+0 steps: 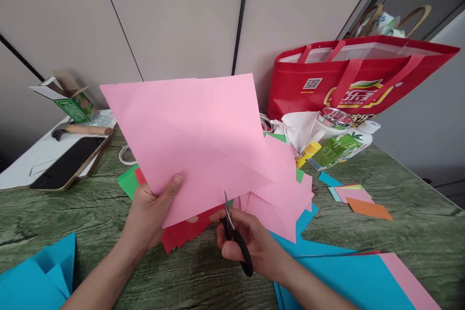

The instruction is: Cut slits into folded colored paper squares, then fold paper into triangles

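Note:
A large pink sheet of paper is held up in front of me. My left hand grips its lower left edge, with the thumb on the near face and the fingers mostly behind. Black-handled scissors are in my right hand, their blades pointing up at the sheet's lower edge. I cannot tell whether the blades touch the paper. Beneath and behind the sheet lie more pink papers, red papers and a green piece.
Blue sheets lie at front left and front right. A phone, a hammer and a green box are at left. A yellow glue stick, paper scraps and a red bag stand or lie at right.

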Motion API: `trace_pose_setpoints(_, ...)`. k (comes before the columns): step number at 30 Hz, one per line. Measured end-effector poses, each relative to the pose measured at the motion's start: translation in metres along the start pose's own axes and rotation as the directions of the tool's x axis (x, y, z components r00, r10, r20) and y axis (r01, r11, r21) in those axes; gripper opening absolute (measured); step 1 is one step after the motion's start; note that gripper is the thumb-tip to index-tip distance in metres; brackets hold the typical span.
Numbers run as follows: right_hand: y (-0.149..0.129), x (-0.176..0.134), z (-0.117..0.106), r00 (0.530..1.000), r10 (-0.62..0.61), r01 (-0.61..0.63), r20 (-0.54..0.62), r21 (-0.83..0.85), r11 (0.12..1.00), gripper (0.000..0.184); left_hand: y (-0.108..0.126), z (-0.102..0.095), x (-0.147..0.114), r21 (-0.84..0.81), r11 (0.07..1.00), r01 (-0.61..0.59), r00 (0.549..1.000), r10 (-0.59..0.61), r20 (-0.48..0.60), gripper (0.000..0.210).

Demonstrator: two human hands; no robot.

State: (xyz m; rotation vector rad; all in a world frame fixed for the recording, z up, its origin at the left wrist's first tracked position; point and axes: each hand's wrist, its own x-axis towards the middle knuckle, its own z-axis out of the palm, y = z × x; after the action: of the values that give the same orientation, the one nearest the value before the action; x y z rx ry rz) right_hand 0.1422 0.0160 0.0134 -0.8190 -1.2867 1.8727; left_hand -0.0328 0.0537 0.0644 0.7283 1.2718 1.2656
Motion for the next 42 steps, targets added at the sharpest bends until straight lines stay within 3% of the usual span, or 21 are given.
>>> trace_pose_setpoints(42,0.0066,0.0008,0.0022,0.996,-0.01,0.012,-0.085,0.016,1.0,0.037,0.0,-0.0026,0.0018,0.028,1.0,0.0,1.0,0.0,-0.009,0.022)
